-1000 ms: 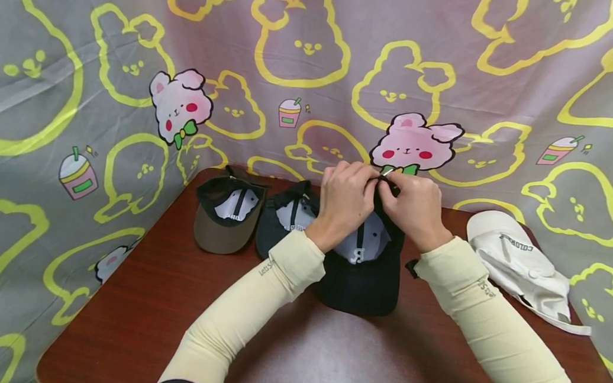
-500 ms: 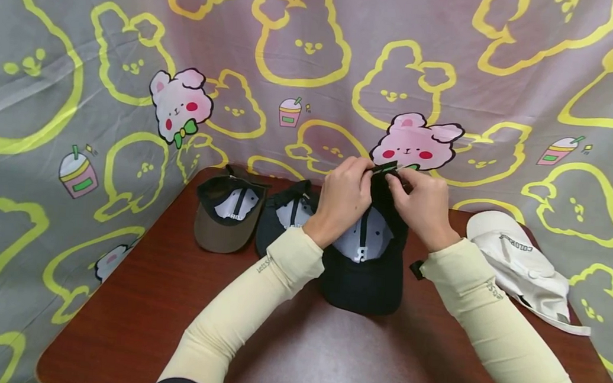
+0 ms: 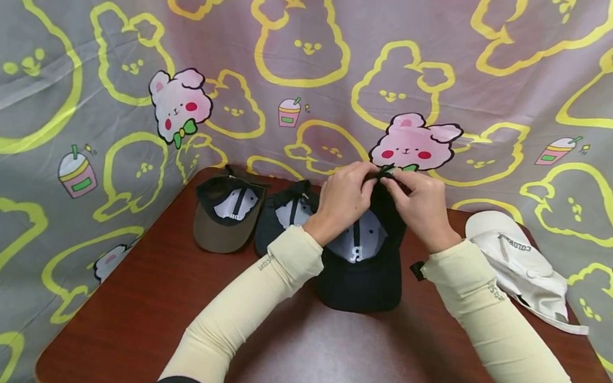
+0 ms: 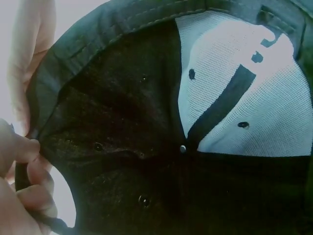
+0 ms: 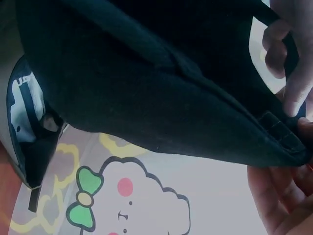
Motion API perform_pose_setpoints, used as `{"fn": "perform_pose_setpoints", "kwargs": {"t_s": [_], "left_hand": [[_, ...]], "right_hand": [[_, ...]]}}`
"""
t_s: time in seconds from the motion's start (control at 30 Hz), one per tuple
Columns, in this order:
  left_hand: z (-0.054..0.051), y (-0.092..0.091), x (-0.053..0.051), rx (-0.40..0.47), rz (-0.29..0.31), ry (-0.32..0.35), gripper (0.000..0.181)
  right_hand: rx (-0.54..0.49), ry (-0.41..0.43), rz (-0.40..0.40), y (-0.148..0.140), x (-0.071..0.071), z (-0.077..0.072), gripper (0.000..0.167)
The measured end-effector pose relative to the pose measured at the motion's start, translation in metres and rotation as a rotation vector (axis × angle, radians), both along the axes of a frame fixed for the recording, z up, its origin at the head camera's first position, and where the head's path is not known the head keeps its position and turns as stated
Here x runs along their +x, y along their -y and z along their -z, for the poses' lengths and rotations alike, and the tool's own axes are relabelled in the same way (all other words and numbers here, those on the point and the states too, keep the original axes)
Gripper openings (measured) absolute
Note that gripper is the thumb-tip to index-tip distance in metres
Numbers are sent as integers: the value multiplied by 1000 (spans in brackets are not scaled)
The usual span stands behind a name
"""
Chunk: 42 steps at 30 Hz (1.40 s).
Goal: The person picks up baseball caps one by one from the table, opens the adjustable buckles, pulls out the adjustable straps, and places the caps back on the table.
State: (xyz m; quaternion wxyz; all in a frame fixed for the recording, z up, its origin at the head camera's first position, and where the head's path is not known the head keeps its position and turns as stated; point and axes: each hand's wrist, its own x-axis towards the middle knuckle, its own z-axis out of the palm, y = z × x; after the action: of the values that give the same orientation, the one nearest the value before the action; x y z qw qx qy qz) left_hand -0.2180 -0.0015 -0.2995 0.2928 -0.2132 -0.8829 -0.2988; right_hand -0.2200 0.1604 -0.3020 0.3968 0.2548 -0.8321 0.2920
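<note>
A black baseball cap (image 3: 361, 284) is held with its hollow toward me and its brim low. Its back strap (image 3: 383, 173) is up between my two hands. My left hand (image 3: 344, 197) pinches the strap from the left, and my right hand (image 3: 422, 205) pinches it from the right, fingertips almost meeting. In the left wrist view, the cap's inside (image 4: 122, 112) shows a pale mesh panel (image 4: 220, 98) and the opening beside the strap. Fingers crowd the cap's edge (image 5: 279, 132) in the right wrist view. How the strap ends lie is partly hidden by the fingers.
Left of the held cap, a brown cap (image 3: 223, 236) and a dark cap (image 3: 263, 230) lie hollow side up on the brown table (image 3: 132, 322). At right is a white cap (image 3: 526, 254). A small black piece (image 3: 417, 270) pokes out beside my right sleeve. Patterned cloth (image 3: 312, 103) hangs behind.
Half a second ago a dark strap end stuck up between the hands, which were slightly further apart. Now the fingertips are closer together, and the cap has shifted slightly left. Other caps stay put.
</note>
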Motion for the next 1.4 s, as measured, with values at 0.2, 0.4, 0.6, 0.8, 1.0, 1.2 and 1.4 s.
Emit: {"fn": "perform_pose_setpoints", "kwargs": {"t_s": [0.2,0.4,0.6,0.8,1.0,1.2,1.4], "left_hand": [[-1,-1,1,-61,-44,-55,19],[-3,0,3,-108,-68,-59,21],[-5,1,6,-118,-67,-43,21],[-8,2,9,-129,-49,-49,19],[-10,2,13,-119,14,-5,20],[-15,8,22,-113,120,47,25],[-16,19,32,-104,166,7,29]], "right_hand": [[5,-57,58,0,1,-3,39],[184,-61,4,-2,1,-13,41],[234,-14,-20,-3,5,-19,25],[345,94,2,-2,10,-29,22],[378,63,33,-4,18,-34,15],[338,52,64,-9,32,-46,13],[292,57,104,-17,46,-63,13]]}}
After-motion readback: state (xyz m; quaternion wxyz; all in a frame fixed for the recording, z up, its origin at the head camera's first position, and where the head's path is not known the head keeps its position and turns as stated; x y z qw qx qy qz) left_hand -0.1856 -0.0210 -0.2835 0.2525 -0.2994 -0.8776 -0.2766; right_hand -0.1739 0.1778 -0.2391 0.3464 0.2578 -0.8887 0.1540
